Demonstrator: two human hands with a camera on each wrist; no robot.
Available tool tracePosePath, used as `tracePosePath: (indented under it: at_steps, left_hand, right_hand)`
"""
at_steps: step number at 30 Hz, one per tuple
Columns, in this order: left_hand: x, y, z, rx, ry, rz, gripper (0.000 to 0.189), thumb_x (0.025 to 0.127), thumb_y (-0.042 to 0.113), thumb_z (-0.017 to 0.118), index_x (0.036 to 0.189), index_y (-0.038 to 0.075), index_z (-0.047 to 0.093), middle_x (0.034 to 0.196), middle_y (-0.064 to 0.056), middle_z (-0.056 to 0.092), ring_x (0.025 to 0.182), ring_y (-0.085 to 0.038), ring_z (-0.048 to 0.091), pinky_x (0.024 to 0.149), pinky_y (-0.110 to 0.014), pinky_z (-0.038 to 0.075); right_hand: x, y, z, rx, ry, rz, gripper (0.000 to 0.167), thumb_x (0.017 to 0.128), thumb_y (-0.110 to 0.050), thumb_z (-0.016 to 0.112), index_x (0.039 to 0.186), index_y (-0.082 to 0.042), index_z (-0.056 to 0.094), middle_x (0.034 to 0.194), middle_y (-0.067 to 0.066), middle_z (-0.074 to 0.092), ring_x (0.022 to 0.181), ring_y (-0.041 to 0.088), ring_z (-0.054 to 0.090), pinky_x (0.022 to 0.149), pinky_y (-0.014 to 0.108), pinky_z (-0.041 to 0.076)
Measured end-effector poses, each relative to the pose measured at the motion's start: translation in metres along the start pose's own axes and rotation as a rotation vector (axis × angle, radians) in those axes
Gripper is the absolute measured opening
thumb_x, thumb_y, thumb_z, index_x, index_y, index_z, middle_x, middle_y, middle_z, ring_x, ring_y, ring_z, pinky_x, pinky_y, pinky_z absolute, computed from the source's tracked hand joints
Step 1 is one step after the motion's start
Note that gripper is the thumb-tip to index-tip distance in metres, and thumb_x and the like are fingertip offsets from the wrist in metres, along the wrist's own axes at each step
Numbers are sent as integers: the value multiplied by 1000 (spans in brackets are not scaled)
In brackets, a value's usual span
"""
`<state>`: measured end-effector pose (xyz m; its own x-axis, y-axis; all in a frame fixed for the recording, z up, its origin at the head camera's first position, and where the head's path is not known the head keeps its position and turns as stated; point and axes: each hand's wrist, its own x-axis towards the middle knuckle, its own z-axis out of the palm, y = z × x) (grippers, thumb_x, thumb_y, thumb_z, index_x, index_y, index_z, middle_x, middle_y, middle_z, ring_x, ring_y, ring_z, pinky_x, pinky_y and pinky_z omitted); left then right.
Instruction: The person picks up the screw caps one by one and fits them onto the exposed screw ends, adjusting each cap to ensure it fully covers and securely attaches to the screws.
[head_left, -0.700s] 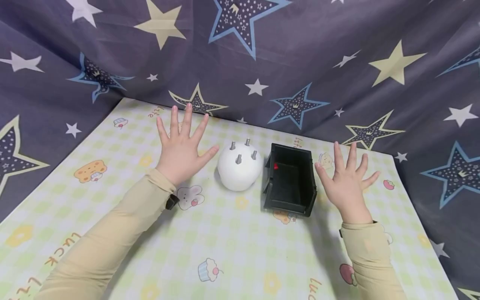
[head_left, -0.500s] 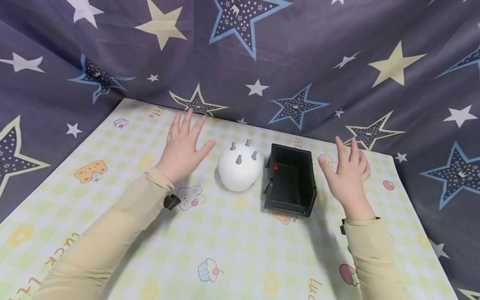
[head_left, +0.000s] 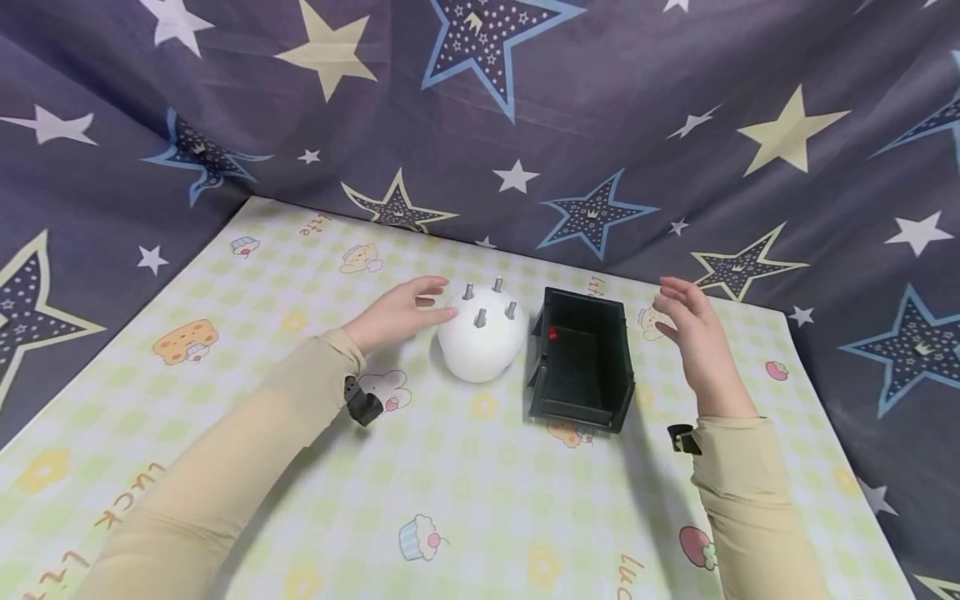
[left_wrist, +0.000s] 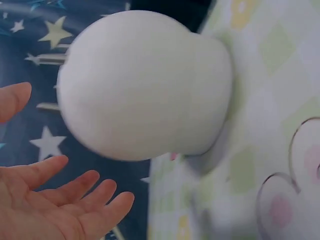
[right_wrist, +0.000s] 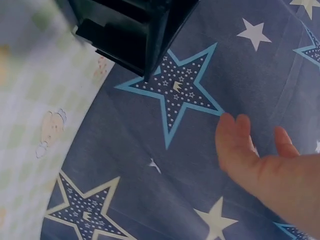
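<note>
A white rounded ball-like body [head_left: 480, 350] with a flat base stands on the table, several metal pins [head_left: 481, 317] sticking up from its top. Just left of it is my left hand [head_left: 397, 315], fingers relaxed and holding nothing; in the left wrist view the fingers spread below and beside the white body. To the right of the white body sits a black open-topped bin [head_left: 581, 367] with a small red piece [head_left: 552, 333] inside near its left wall. My right hand [head_left: 701, 350] hovers right of the bin, fingers loosely bent, holding nothing.
A checked tablecloth [head_left: 480, 467] with cartoon prints covers the table. A dark star-patterned curtain [head_left: 450, 125] rises behind it and along both sides. Black straps with small mounts [head_left: 362, 402] are worn on both wrists.
My left hand has moved right and down, from spread beside the white body to close at its left side. The right hand has turned inward, its spread fingers now loosely bent.
</note>
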<state>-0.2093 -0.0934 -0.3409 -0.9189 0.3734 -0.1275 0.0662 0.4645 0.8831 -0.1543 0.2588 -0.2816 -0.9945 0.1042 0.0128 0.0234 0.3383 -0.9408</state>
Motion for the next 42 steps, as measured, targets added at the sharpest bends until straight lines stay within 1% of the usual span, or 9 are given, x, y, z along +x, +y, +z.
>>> tracePosePath:
  at_steps: [4,8,12,16,21,27,30,35,42]
  left_hand:
    - [7,-3,11,-12,-35,25,66,91,26,63,146,5,33,151,-13,34,133,-35,40,109,-46,37]
    - [9,-5,15,-10,-22,45,67,89,22,66,146,5,34,149,-13,37,130,-36,44,107,-45,40]
    - [11,-6,15,-18,-1,54,67,88,21,67,145,5,35,147,-14,39,128,-36,46,106,-45,41]
    - [11,-6,15,-54,10,33,67,88,21,67,146,8,35,147,-13,40,128,-35,45,102,-46,45]
    - [10,-5,18,-98,16,16,67,87,21,68,145,10,36,147,-11,41,129,-34,44,100,-47,47]
    - [12,-6,21,-127,14,22,67,87,20,69,145,10,37,147,-10,40,129,-34,44,102,-46,45]
    - [11,-7,22,-131,16,11,67,87,21,69,145,11,37,147,-10,40,129,-34,44,102,-46,45]
    - [10,-8,21,-117,17,0,67,87,22,69,145,13,38,147,-11,40,129,-34,44,101,-46,46]
    - [10,-8,21,-110,11,-2,67,86,23,69,145,13,37,147,-11,40,130,-34,44,101,-47,45]
  right_hand:
    - [1,2,-1,71,-18,4,25,98,-21,43,122,-16,46,120,0,43,105,7,49,103,36,40]
    - [5,-2,1,84,-36,-15,19,98,-22,45,116,-18,48,113,-6,45,101,6,52,89,22,44]
    - [14,-16,8,95,-40,-17,15,98,-24,45,111,-21,51,112,-8,48,100,6,53,88,23,44]
    - [30,-30,21,113,-88,20,9,97,-25,47,101,-23,55,104,-10,54,96,4,56,86,25,45]
    - [48,-35,33,2,-190,110,16,98,-27,43,103,-17,55,92,-12,55,91,6,56,86,28,46]
    - [65,-24,46,-77,-311,271,25,96,-25,43,111,-7,52,83,-8,59,89,12,57,96,43,46]
    - [73,-15,54,-105,-381,361,33,96,-27,44,119,-3,50,87,-2,61,97,19,58,95,44,48]
    - [81,1,66,-146,-468,490,46,99,-29,42,134,1,42,118,16,54,121,35,48,97,47,48]
    - [84,18,75,-177,-418,640,46,97,-22,46,135,3,40,137,24,44,128,37,44,100,45,48]
